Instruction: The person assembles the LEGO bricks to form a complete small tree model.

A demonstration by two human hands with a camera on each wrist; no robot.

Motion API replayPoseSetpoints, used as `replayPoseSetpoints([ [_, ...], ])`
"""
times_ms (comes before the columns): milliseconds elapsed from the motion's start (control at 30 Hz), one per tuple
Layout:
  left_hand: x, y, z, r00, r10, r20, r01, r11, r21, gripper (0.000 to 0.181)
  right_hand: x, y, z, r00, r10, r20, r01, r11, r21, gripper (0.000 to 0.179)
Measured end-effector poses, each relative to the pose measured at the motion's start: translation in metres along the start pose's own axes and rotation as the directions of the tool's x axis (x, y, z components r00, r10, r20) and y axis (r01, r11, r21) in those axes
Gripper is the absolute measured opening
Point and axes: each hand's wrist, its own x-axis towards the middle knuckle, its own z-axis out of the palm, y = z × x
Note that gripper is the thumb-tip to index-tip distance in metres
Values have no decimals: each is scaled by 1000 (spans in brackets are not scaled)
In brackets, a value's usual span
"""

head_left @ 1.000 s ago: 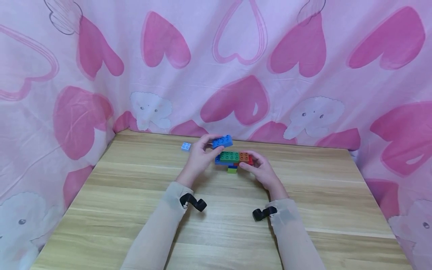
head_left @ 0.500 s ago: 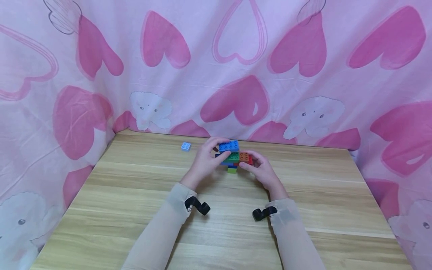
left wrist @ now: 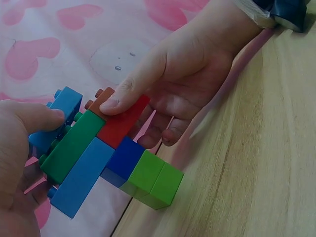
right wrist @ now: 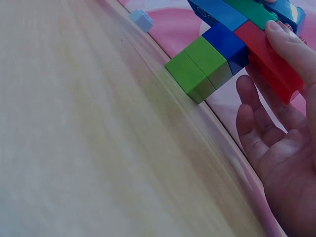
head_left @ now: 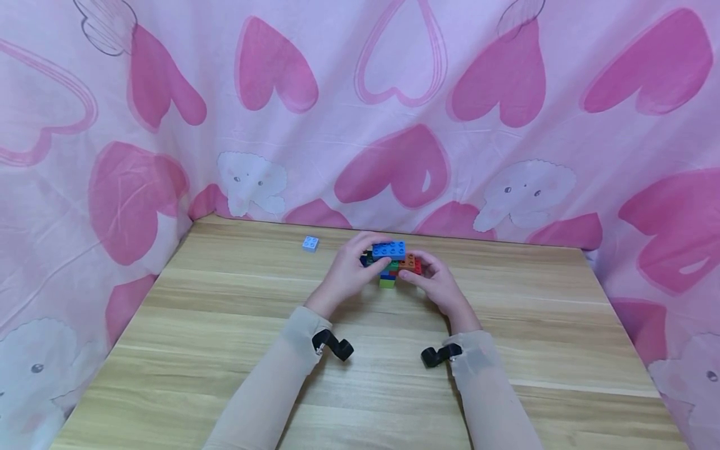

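My left hand (head_left: 345, 275) pinches a blue toy brick (head_left: 389, 251) between thumb and fingers, over the top of a built stack. In the left wrist view this brick (left wrist: 69, 104) lies along the green brick (left wrist: 74, 145), some green studs showing between; whether they touch I cannot tell. The stack stands on light green bricks (left wrist: 154, 177) with a dark blue brick (left wrist: 123, 160) above. A lighter blue brick (left wrist: 83, 177) and a red brick (left wrist: 123, 121) form a wider layer, topped by green and orange bricks. My right hand (head_left: 441, 290) grips the red and orange end.
A small pale blue brick (head_left: 310, 244) lies on the wooden table (head_left: 371, 387), left of the stack near the back edge. A pink curtain with hearts (head_left: 394, 169) hangs behind the table and along its sides. Each wrist wears a black strap mount (head_left: 333, 345).
My left hand has moved right and lowered the blue brick from above the stack's left end to over the green brick. The right hand has stayed in place.
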Motion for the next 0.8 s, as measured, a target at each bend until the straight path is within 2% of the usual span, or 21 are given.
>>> replayPoseSetpoints([
  [500,1,1,-1,998,12,58,-14,1000,26,39,0,-1,1,1000,-13,2,13,999,31,50],
  [800,0,0,-2,998,13,67,-14,1000,18,39,1,-1,2,1000,-26,10,26,999,42,50],
])
